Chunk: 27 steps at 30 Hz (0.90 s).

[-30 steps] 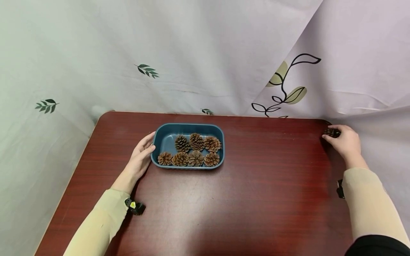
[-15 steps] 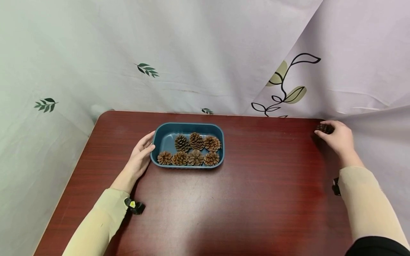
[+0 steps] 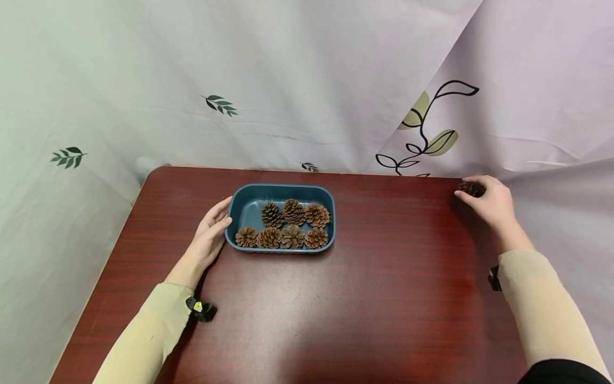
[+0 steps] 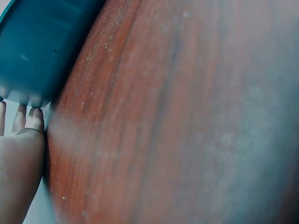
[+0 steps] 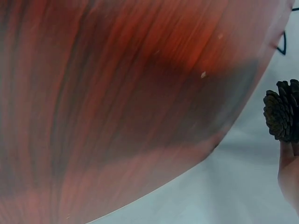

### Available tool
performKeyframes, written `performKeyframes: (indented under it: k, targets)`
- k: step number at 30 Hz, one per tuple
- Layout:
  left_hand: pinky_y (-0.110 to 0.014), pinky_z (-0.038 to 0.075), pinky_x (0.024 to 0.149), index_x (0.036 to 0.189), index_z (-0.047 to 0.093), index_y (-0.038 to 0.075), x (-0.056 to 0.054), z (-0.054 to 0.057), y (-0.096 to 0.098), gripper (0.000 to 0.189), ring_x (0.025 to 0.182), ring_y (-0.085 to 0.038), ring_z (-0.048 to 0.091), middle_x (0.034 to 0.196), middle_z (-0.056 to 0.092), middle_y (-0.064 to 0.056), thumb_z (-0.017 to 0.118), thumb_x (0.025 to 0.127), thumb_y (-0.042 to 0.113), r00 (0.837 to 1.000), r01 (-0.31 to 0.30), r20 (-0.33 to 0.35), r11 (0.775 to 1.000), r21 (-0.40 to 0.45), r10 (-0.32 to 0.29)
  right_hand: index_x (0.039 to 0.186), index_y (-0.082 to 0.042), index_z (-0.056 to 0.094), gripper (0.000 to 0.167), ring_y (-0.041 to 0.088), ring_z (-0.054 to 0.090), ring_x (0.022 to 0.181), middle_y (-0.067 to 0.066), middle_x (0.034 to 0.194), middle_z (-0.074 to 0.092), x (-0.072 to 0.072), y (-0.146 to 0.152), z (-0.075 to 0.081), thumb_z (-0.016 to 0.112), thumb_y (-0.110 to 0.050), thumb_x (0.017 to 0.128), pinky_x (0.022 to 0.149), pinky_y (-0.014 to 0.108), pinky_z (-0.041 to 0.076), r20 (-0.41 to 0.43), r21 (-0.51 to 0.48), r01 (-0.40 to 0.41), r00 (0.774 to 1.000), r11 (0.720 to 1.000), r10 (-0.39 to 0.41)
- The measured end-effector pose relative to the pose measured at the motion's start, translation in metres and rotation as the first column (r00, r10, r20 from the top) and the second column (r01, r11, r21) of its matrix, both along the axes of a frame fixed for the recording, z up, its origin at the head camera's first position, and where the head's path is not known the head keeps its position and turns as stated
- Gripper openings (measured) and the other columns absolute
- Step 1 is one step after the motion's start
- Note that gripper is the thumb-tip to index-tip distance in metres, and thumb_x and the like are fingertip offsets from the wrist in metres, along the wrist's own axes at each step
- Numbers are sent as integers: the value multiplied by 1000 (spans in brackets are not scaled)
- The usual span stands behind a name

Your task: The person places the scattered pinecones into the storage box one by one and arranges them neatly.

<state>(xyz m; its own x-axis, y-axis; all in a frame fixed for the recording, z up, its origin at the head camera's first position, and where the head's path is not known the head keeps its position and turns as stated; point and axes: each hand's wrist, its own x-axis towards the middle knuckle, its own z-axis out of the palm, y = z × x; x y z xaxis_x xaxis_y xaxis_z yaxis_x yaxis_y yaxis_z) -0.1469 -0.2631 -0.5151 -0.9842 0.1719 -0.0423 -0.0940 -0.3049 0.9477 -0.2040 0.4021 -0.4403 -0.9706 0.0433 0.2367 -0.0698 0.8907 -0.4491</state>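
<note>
A blue plastic box (image 3: 244, 216) sits on the table with several brown pine cones (image 3: 293, 212) lying in two rows inside it. At the box's left end my left hand (image 3: 211, 234) touches the outer wall with extended fingertips, and the left wrist view shows those fingers (image 4: 33, 119) against the blue wall (image 4: 42, 56). Near the table's far right corner my right hand (image 3: 491, 205) holds another pine cone (image 3: 472, 188) between thumb and fingers. In the right wrist view this pine cone (image 5: 279, 112) appears at the right edge, where the hand is mostly cut off.
The dark red wooden table (image 3: 384, 266) reaches back to a pale curtain (image 3: 297, 80) printed with leaves. A small black device (image 3: 203, 311) is strapped at the left wrist, and another (image 3: 495, 278) at the right wrist.
My right hand has moved left along the table's far edge, carrying the pine cone with it. The left hand, the box and the pine cones inside have stayed in place.
</note>
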Motion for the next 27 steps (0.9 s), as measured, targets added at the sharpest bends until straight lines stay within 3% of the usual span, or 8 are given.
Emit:
performKeyframes:
  k: [8,11,14,16,20,27]
  targets:
    - [-16,49,103,166,32,8,0,0,-1,58,133,-1,55,145,57,16,48,111,2,1000,-3,9,1000,-6,3,124,-1,74,37,37,62,111,26,122,71,0,-28,9,81,-16,91,91,19,36,-37,-31,-40,999,999,39]
    - [-16,50,103,166,32,8,1,0,-1,58,132,-1,55,145,58,16,49,111,3,1000,-3,8,1000,-6,3,124,-2,75,36,13,60,106,23,122,72,0,-36,11,82,-17,91,88,14,34,-43,-52,-47,998,998,45]
    - [-16,50,102,166,32,8,1,0,-1,57,132,-2,56,145,58,16,48,111,2,1000,-1,4,1000,0,1,124,-3,76,37,-13,48,98,22,122,72,-1,-43,12,83,-17,91,85,12,33,-48,-78,-53,998,996,49]
    - [-16,50,102,166,32,7,1,0,-1,58,132,-2,56,145,59,16,48,111,2,1000,1,1,1000,6,-1,123,-3,76,36,-24,39,95,22,121,73,-1,-46,12,83,-17,91,84,13,34,-57,-85,-64,997,994,59]
    - [-16,50,103,166,31,7,1,1,0,58,133,-1,55,145,58,16,48,111,2,1000,1,2,1000,7,-1,122,-3,77,35,-23,40,95,23,119,73,0,-54,13,84,-16,90,82,15,36,-79,-85,-93,993,992,86]
    - [-16,49,103,165,35,11,1,1,0,56,134,-1,54,146,56,16,47,111,2,1000,-1,6,1000,-4,1,120,-6,78,34,-2,55,100,19,119,75,1,-67,13,85,-15,89,84,12,35,-101,-70,-131,987,989,124]
